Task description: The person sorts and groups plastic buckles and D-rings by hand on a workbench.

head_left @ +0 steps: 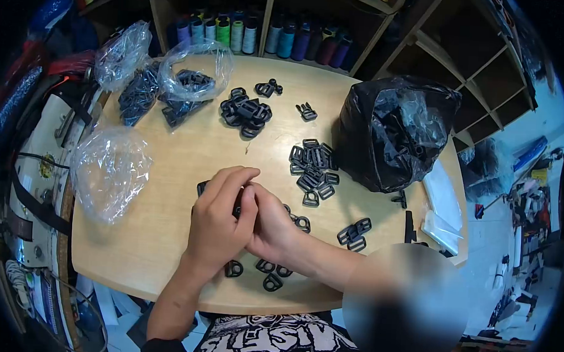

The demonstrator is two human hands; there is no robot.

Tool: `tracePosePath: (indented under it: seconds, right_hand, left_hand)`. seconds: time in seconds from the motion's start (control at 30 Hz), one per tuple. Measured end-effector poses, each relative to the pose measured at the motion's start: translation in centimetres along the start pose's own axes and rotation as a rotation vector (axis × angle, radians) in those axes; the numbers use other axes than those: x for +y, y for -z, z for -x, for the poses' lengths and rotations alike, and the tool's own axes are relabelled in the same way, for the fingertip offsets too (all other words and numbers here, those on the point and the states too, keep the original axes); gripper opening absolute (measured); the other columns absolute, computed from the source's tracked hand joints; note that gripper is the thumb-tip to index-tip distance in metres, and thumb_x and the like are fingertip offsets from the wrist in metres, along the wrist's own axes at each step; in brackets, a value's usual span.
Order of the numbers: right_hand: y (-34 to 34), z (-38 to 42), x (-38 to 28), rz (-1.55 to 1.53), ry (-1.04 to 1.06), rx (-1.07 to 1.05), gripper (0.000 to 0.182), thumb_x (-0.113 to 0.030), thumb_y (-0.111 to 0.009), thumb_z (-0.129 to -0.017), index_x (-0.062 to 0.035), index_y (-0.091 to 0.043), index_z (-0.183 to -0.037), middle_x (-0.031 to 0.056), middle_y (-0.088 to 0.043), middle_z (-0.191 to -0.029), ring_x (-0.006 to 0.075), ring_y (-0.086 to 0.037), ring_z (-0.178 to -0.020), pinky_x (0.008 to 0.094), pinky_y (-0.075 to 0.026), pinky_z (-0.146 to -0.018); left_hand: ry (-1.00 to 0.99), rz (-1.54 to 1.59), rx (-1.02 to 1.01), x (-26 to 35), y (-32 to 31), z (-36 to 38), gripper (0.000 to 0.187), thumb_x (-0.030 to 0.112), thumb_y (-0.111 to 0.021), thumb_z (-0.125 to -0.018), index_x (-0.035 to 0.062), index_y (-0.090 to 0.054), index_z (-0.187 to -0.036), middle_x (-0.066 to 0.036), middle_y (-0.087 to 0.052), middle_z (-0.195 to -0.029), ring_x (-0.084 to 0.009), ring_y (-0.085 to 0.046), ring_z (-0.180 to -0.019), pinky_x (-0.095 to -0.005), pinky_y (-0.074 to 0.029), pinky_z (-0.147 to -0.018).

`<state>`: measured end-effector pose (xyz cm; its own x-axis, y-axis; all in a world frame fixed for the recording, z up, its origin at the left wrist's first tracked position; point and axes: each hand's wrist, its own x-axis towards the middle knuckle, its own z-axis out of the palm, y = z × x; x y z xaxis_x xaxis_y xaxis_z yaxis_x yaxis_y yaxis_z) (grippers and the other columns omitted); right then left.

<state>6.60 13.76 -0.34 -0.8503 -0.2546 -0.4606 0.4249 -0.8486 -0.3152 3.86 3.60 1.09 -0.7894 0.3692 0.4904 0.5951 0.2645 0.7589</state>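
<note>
Over the middle of the table, my left hand (220, 220) and my right hand (269, 218) are cupped together, the left fingers closed over the right. Something dark shows in the gap between them, but its shape is mostly hidden. Black plastic pieces peek out beside and behind the hands. Loop-shaped black buckles (272, 282) lie near the front edge, below my wrists. Beyond my right hand is a pile of black strap sliders (312, 163), and a smaller group of sliders (354, 234) rests to the right of my forearm.
A black plastic bag (362, 135) of parts stands at the right. Side-release buckles (246, 111) are heaped at the back, near clear bags (195, 78) of black parts. A crumpled clear bag (111, 173) lies left on the wooden table (170, 152). Thread spools (236, 35) fill shelves behind.
</note>
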Motion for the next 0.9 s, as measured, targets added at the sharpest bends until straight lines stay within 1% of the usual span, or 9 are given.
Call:
tracePosePath:
  seconds: [0.17, 0.23, 0.3, 0.37, 0.43, 0.5, 0.6, 0.7, 0.9]
  right_hand:
    - [0.3, 1.0, -2.0, 0.202, -0.052, 0.043, 0.023, -0.019, -0.039, -0.099, -0.0028, -0.053, -0.106, 0.0075, -0.058, -0.099, 0.0162, -0.060, -0.092, 0.0288, -0.052, -0.083]
    - [1.6, 0.2, -4.1, 0.276, 0.014, -0.024, 0.022, -0.016, -0.044, -0.096, 0.0004, -0.057, -0.104, 0.0061, -0.058, -0.093, 0.0116, -0.056, -0.082, 0.0237, -0.049, -0.075]
    - [1.3, -0.2, -7.2, 0.519, 0.185, 0.022, 0.022, -0.016, -0.048, -0.095, 0.0002, -0.058, -0.105, 0.0053, -0.059, -0.086, 0.0119, -0.054, -0.073, 0.0237, -0.047, -0.068]
    - [2.0, -3.7, -11.4, 0.871, 0.516, 0.173, 0.020, -0.013, -0.048, -0.095, 0.0023, -0.058, -0.104, 0.0038, -0.057, -0.086, 0.0111, -0.052, -0.070, 0.0235, -0.045, -0.064]
    - [2.4, -8.1, -16.6, 1.270, 0.910, 0.211, 0.022, -0.011, -0.049, -0.092, 0.0031, -0.059, -0.104, 0.0091, -0.061, -0.078, 0.0220, -0.058, -0.065, 0.0319, -0.049, -0.065]
    - [2.5, -12.0, -20.8, 1.818, 1.224, 0.322, 0.021, -0.006, -0.047, -0.088, 0.0041, -0.059, -0.102, 0.0191, -0.062, -0.086, 0.0360, -0.061, -0.078, 0.0397, -0.049, -0.073]
    - [3.9, -16.3, -24.1, 2.135, 1.242, 0.364, 0.020, -0.002, -0.047, -0.084, 0.0030, -0.059, -0.099, 0.0270, -0.059, -0.094, 0.0451, -0.056, -0.092, 0.0453, -0.047, -0.080]
    - [4.8, -19.0, -23.9, 2.150, 1.224, 0.265, 0.021, 0.001, -0.046, -0.081, 0.0025, -0.057, -0.099, 0.0278, -0.056, -0.099, 0.0440, -0.055, -0.096, 0.0452, -0.047, -0.082]
    - [4.3, -18.4, -20.7, 2.160, 1.119, 0.499, 0.025, -0.022, -0.047, -0.095, 0.0022, -0.054, -0.097, 0.0248, -0.052, -0.095, 0.0430, -0.055, -0.086, 0.0473, -0.046, -0.078]
  left_hand:
    - [-0.045, 0.079, 0.077, 0.7, 0.0, 0.3, 0.026, -0.002, -0.051, -0.083, -0.0025, -0.058, -0.108, -0.019, -0.060, -0.105, -0.0312, -0.062, -0.089, -0.0359, -0.050, -0.077]
    - [-0.039, 0.065, 0.098, 0.3, 0.2, 0.2, 0.027, -0.002, -0.050, -0.084, -0.0028, -0.057, -0.110, -0.019, -0.060, -0.106, -0.0309, -0.062, -0.090, -0.0355, -0.049, -0.078]
    - [-0.028, 0.053, 0.129, 0.0, 0.4, 0.2, 0.028, -0.002, -0.050, -0.084, -0.0031, -0.056, -0.111, -0.020, -0.060, -0.107, -0.0306, -0.061, -0.091, -0.0352, -0.049, -0.078]
    - [0.076, 0.118, 0.107, -0.1, 0.6, 0.2, 0.028, -0.002, -0.048, -0.086, -0.0030, -0.056, -0.114, -0.015, -0.060, -0.108, -0.0194, -0.060, -0.088, -0.0285, -0.048, -0.077]
    - [0.085, 0.118, 0.105, 0.1, 0.7, 0.1, 0.029, -0.002, -0.050, -0.085, -0.0032, -0.055, -0.113, -0.017, -0.060, -0.108, -0.0245, -0.060, -0.089, -0.0314, -0.048, -0.078]
    - [0.090, 0.115, 0.103, 0.4, 0.7, 0.1, 0.029, -0.001, -0.052, -0.084, -0.0033, -0.055, -0.113, -0.019, -0.059, -0.108, -0.0297, -0.061, -0.090, -0.0342, -0.048, -0.078]
    - [0.087, 0.081, 0.089, 0.1, 0.7, 0.0, 0.030, -0.002, -0.052, -0.083, -0.0030, -0.054, -0.114, -0.018, -0.059, -0.110, -0.0298, -0.060, -0.092, -0.0347, -0.048, -0.080]
    - [0.116, 0.085, 0.080, 0.3, 1.1, 0.0, 0.031, -0.002, -0.052, -0.083, -0.0032, -0.054, -0.114, -0.019, -0.058, -0.110, -0.0310, -0.060, -0.094, -0.0354, -0.048, -0.081]
    - [0.113, 0.105, 0.057, 0.3, 1.3, 0.0, 0.033, -0.003, -0.052, -0.082, -0.0038, -0.053, -0.115, -0.020, -0.059, -0.109, -0.0328, -0.060, -0.098, -0.0369, -0.048, -0.085]
